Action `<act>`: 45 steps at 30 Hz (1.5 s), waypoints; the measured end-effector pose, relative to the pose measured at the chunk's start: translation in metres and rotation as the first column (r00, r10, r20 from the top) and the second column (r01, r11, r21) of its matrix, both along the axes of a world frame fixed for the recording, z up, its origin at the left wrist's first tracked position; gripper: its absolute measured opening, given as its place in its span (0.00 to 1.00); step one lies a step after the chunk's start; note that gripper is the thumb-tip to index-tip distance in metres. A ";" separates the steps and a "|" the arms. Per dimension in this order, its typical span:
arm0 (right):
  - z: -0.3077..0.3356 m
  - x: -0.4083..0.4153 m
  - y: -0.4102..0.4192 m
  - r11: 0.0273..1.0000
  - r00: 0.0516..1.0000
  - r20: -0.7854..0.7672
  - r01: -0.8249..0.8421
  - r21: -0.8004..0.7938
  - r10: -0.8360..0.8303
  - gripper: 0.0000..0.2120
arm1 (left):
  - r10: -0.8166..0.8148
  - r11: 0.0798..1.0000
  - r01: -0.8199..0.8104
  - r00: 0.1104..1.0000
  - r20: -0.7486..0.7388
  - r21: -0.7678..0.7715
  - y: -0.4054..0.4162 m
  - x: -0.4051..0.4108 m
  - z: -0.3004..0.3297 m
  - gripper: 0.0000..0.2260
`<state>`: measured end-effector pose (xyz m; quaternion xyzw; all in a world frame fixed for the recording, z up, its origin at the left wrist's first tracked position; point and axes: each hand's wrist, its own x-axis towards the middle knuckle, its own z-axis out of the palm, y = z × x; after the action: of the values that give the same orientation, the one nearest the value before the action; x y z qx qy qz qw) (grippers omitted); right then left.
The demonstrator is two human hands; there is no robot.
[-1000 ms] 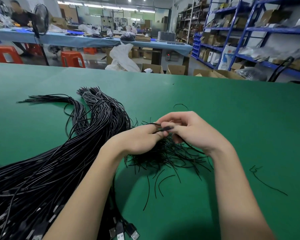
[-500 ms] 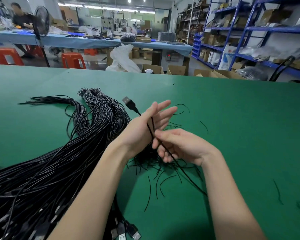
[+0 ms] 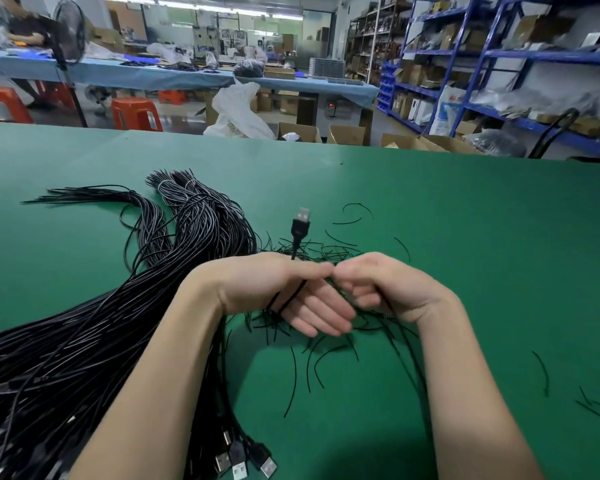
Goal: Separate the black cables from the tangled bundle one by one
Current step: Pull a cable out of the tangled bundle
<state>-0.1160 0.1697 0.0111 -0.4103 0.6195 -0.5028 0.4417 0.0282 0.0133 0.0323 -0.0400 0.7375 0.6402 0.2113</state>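
A big bundle of black cables [image 3: 118, 323] lies across the left of the green table [image 3: 465, 237], its USB plugs [image 3: 243, 459] at the near edge. My left hand [image 3: 271, 285] holds one black cable [image 3: 296, 244]; the cable crosses the hand, and its USB plug [image 3: 302, 220] stands upright just beyond it. My right hand [image 3: 392, 289] has its fingers curled and pinches the same cable. The fingertips of both hands meet at the middle. A thin strand trails from the right hand down toward me.
Short black wire offcuts [image 3: 340, 244] lie scattered under and around my hands, with a few more at the right [image 3: 541, 372]. Beyond the table's far edge are cardboard boxes [image 3: 298, 133], orange stools [image 3: 136, 112] and blue shelving [image 3: 499, 64].
My left hand has dropped and turned, so the plug now points straight up. My right hand has risen to meet the left fingertips, its fingers more tightly curled.
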 end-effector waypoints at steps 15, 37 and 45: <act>0.018 0.027 -0.016 0.980 0.978 0.081 -0.190 -0.063 0.194 0.13 | 0.531 0.649 -0.210 0.814 -0.238 0.732 -0.001 -0.008 0.007 0.24; 0.033 0.038 -0.030 0.932 0.911 -0.197 0.358 -0.055 -0.362 0.02 | 0.714 0.694 -0.642 0.671 -0.200 0.326 0.001 -0.023 -0.005 0.22; 0.023 0.035 -0.033 0.835 0.765 -0.342 0.532 -0.142 -0.546 0.06 | 0.757 0.642 -0.618 0.606 -0.244 0.455 0.019 -0.028 -0.010 0.15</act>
<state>-0.0812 0.1366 0.0337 -0.3101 0.7734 -0.5331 0.1468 0.0002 0.0327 0.0224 -0.1528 0.5734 0.7762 -0.2130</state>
